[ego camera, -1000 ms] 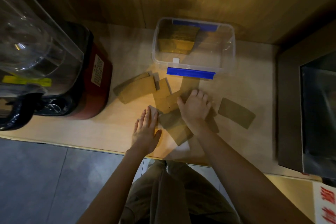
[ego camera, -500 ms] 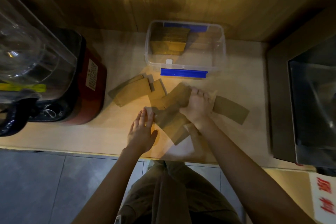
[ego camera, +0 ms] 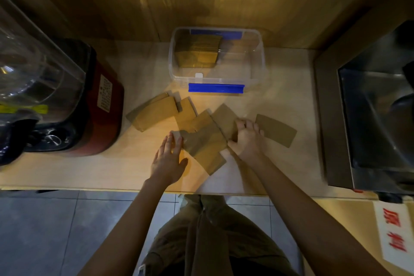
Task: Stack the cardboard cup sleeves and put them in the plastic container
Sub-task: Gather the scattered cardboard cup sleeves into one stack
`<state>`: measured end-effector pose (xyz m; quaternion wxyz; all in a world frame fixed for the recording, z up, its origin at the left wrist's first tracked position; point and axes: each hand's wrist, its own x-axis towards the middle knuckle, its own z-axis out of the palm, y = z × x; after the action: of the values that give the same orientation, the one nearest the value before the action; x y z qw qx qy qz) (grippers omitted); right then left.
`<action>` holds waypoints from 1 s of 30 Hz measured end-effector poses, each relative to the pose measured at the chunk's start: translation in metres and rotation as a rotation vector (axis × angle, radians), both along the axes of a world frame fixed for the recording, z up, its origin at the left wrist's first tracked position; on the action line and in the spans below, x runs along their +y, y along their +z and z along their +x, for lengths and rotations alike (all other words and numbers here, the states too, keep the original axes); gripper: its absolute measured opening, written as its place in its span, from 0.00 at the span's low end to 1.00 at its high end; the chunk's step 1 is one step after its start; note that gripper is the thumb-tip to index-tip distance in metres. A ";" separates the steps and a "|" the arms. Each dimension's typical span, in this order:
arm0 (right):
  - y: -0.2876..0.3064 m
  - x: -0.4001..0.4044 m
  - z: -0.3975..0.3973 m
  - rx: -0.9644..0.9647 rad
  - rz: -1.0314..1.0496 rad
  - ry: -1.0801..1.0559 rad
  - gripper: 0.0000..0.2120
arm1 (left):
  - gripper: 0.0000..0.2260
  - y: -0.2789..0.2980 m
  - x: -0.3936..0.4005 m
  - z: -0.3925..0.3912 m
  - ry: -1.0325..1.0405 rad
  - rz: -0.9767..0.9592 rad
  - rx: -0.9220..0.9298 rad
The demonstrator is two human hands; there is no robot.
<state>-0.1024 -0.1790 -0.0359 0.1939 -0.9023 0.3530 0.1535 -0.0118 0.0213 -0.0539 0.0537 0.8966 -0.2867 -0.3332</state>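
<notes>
One stack (ego camera: 197,54) sits in the container (ego camera: 261,60); loose sleeves (ego camera: 201,134) litter mid-worktop (ego camera: 112,170). Left hand (ego camera: 168,159) flat, open; right hand (ego camera: 246,139) gripping a sleeve.

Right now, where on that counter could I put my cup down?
Bare patches: between the blender and the left hand, and right of the plastic container beside the steel machine. It is crowded around the loose sleeves.

Flat brown cup sleeves (ego camera: 201,134) scattered, overlapping on surface; clear plastic container (ego camera: 257,60) behind, open, holding a stack (ego camera: 197,54).
</notes>
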 end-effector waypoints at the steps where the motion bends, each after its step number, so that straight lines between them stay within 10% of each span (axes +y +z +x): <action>1: 0.002 -0.001 0.001 0.013 -0.001 0.000 0.31 | 0.32 0.001 -0.001 0.001 0.006 -0.002 0.018; 8: 0.026 -0.010 0.003 -0.041 0.014 -0.087 0.29 | 0.24 0.024 -0.015 0.016 0.104 -0.096 0.042; 14: 0.064 0.003 -0.014 -0.471 0.413 -0.234 0.27 | 0.07 0.068 -0.046 0.000 0.642 -0.680 0.402; 18: 0.074 0.035 -0.024 -0.590 0.622 -0.219 0.25 | 0.19 0.082 -0.052 -0.010 0.786 -0.905 1.057; 23: 0.072 0.063 -0.027 -0.548 0.600 -0.164 0.23 | 0.40 0.074 -0.056 -0.025 0.832 -1.088 1.213; 30: 0.063 0.078 -0.035 -0.412 0.404 0.060 0.26 | 0.12 0.072 -0.049 -0.040 1.000 -1.171 1.187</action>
<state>-0.1375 -0.1009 0.0270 0.4327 -0.8676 0.2418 0.0398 -0.0520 -0.0280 0.0179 0.7626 0.4321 0.0806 -0.4746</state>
